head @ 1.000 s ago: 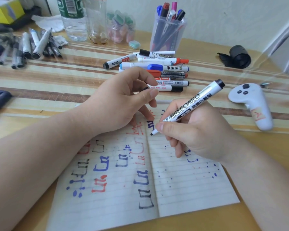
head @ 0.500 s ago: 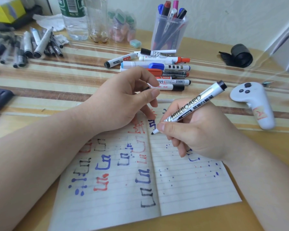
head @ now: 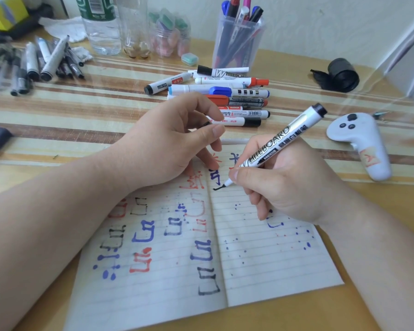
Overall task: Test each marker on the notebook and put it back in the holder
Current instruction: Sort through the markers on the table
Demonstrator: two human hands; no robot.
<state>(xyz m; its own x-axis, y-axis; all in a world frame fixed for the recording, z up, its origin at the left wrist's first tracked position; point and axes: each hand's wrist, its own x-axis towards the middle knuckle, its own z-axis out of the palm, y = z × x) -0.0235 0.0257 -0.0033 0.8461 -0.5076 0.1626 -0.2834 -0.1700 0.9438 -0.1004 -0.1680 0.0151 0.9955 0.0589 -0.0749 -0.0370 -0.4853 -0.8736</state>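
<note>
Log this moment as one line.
step: marker test | right hand: grips marker, tip on notebook, right page | left hand: pinches black cap | holder: marker not yet returned

We see our left hand (head: 167, 144) and our right hand (head: 289, 182) bare, each joined to a bare forearm that runs out to a lower corner of the view. The left forearm (head: 58, 211) and right forearm (head: 380, 247) are broad and smooth. The thumbnails (head: 217, 130) that show are short and plain.
</note>
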